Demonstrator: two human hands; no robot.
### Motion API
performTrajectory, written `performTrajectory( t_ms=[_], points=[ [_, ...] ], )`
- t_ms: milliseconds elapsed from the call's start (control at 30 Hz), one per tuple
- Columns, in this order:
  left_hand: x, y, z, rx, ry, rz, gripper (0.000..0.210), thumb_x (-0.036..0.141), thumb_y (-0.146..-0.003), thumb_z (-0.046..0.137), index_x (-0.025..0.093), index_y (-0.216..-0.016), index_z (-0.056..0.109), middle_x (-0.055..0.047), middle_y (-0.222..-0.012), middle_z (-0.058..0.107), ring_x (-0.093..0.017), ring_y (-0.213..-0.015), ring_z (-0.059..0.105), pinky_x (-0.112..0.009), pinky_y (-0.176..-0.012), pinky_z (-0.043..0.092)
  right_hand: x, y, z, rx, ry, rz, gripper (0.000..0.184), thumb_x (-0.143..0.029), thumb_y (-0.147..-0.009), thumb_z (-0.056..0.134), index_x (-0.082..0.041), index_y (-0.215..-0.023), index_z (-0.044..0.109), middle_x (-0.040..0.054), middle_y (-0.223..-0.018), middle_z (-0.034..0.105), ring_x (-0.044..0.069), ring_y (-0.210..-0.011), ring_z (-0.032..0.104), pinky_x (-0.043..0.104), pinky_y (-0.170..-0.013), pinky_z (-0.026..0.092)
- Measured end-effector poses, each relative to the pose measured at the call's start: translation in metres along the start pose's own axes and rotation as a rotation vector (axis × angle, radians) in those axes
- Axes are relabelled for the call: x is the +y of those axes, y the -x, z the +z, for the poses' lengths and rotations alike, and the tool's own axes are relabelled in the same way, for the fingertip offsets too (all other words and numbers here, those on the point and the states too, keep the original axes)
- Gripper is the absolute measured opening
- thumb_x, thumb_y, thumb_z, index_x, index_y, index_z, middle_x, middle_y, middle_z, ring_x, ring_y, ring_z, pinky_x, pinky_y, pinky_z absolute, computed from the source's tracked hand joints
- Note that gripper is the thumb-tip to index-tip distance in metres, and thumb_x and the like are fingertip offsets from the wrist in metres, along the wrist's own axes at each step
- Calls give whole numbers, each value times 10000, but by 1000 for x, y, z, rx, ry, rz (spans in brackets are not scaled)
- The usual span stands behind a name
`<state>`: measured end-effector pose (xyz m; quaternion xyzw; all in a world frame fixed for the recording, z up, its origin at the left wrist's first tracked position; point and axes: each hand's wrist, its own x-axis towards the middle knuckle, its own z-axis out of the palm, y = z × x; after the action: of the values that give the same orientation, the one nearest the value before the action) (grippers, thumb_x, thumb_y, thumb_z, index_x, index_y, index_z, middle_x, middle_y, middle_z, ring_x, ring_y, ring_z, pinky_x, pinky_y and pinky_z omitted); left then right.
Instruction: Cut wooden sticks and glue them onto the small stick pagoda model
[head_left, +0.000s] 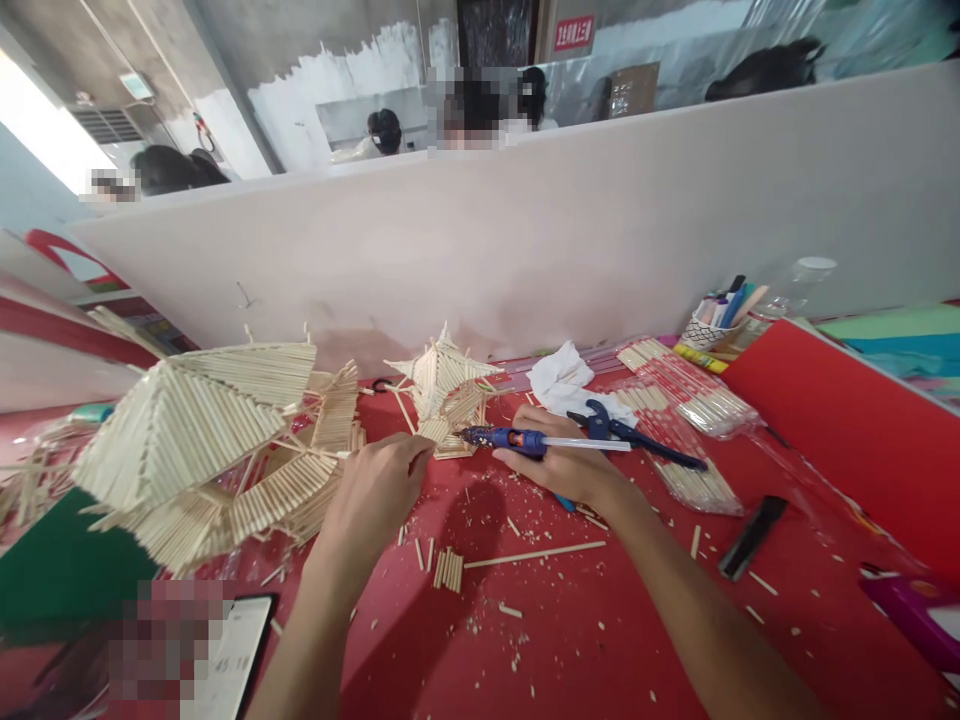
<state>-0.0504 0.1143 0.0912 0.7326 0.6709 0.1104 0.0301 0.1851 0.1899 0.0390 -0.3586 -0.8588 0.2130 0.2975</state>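
Note:
My right hand [559,460] is wrapped round a blue hot glue gun [525,440], with a whitish glue stick jutting from its back. The gun's dark nozzle points left, at the lower part of a small pavilion model [442,385] made of wooden sticks. On the model's left side my left hand [386,485] is closed, thumb and fingers pinched near its base; whatever they hold is hidden. A larger stick-built model [202,430] with a peaked roof stands left of that hand. Short cut sticks [448,570] lie in a row below, beside one long stick [534,554].
Blue-handled cutters [637,437] and white tissue [561,380] lie behind my right hand. Packs of sticks [686,390], a pen cup [709,322] and a red board [847,430] are at right. A phone [236,660] lies front left. A white partition [480,240] closes the back.

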Motion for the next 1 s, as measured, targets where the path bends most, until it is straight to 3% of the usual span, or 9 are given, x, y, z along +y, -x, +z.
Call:
performTrajectory(
  t_ms=[400,600,1000],
  points=[
    [11,-6,20,145,-120,14,217,189,-989,429,201,-974,645,-57,-919,701,-180,-799,644,-274,-651,383,1,1,-9,-2,-49,16,275,-391,-938,580,-233,-724,513,11,-773,562,168,-700,541,324,-664,425],
    [12,-9,34,226,-157,94,205,182,-984,446,193,-904,635,-72,-903,681,-196,-835,626,-293,-739,421,7,2,-19,31,-68,1,288,-389,-951,564,-237,-716,497,15,-767,575,178,-736,549,338,-699,443],
    [12,-11,43,220,-232,140,186,135,-972,457,192,-865,598,-61,-873,657,-213,-849,614,-311,-785,428,10,3,-22,54,-87,8,321,-434,-952,568,-230,-716,491,11,-769,566,165,-706,554,333,-680,451]
  ],
)
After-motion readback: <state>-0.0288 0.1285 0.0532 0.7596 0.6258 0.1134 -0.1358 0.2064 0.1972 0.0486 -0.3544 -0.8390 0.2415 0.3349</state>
